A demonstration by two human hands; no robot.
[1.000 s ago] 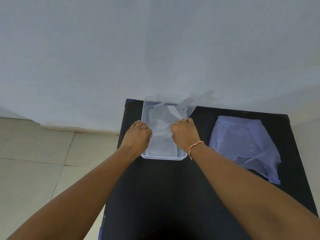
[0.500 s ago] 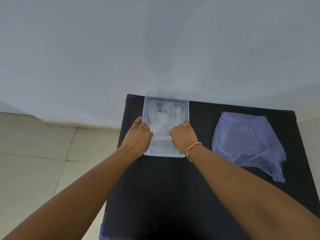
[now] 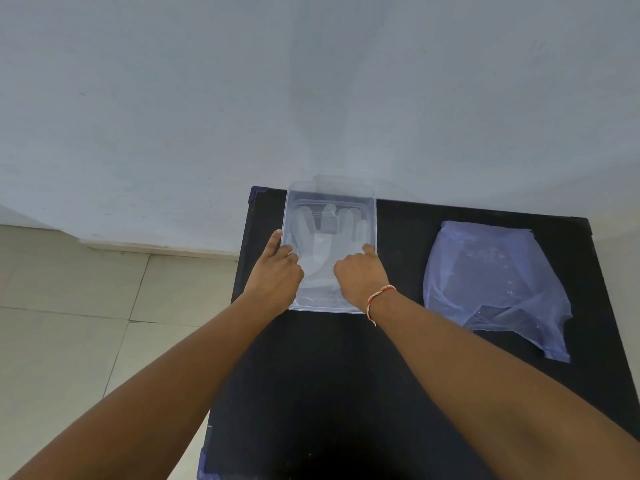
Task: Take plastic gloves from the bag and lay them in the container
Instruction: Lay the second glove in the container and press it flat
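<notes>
While both hands reach into the clear container (image 3: 373, 216), a plastic glove (image 3: 320, 244) lies spread flat on its floor, fingers pointing toward the container's far wall. The container sits on the black tabletop (image 3: 311, 393) against the pale wall (image 3: 311, 98). The left hand (image 3: 275, 275) rests at the container's left wall, thumb stretched along the outside of the rim, the other fingers curled down inside onto the glove's left edge; its grip looks loosely closed, though whether it pinches the glove or only presses it cannot be told. The right hand (image 3: 358, 273) sits inside the container near its right wall, fingers curled under, forefinger tip touching the glove's right side; whether that grip clasps the plastic is likewise unclear. A red-and-white thread bracelet (image 3: 377, 299) circles the right wrist. Well apart from the container, to its right, the bluish translucent bag (image 3: 491, 282) lies crumpled on the tabletop. Left of the container, beyond the tabletop's edge, is a tiled floor (image 3: 86, 323).
</notes>
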